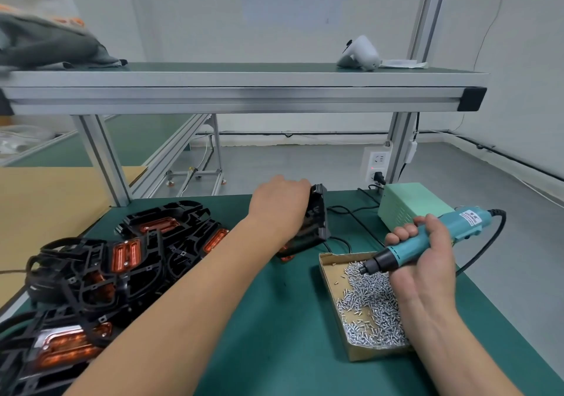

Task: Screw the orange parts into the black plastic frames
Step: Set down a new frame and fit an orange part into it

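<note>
- Green bench; pile of black frames with orange parts near left
- Left hand grips one frame on edge, far centre
- Right hand wraps a screwdriver, tip over the screw box
- Frame likely stiff, light; hold its rim

One head view looks forward and down past the left hand and right hand. The surface lies close below.
</note>
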The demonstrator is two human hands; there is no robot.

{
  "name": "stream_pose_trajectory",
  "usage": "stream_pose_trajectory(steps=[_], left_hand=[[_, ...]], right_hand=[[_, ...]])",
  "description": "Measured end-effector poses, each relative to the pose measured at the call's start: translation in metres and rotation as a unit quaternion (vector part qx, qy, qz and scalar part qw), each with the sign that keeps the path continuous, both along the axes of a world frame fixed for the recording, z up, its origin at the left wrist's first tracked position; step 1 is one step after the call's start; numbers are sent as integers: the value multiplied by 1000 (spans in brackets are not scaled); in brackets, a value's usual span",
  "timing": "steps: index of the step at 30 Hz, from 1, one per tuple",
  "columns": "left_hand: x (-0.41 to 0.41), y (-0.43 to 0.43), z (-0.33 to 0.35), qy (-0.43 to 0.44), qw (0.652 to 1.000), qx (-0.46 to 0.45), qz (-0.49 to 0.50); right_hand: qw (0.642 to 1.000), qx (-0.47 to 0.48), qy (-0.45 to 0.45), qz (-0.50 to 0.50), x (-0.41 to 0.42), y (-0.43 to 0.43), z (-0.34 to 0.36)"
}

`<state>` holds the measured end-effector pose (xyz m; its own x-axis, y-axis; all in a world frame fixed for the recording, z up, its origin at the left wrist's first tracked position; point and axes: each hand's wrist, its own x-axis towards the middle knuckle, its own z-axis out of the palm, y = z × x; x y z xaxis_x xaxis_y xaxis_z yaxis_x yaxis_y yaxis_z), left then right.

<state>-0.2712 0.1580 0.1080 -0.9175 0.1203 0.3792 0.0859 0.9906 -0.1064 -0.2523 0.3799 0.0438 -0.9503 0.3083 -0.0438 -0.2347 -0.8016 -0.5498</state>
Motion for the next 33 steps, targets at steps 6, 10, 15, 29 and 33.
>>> stream_pose_trajectory(steps=[6,10,15,29,33], left_hand=[[61,10,-15,-59,996,-21,-60],[96,5,-30,-85,993,-26,-77],[129,-10,-47,-164,980,35,-110],[163,-49,-78,-259,926,223,-159],[164,-52,-76,-272,916,235,-175]], right_hand=[[1000,-7,0,9,0,2,0],[1000,-3,1,9,0,0,1],[1000,5,0,18,4,-1,2],[998,31,23,44,8,-9,-3],[998,36,26,48,7,-9,-3]])
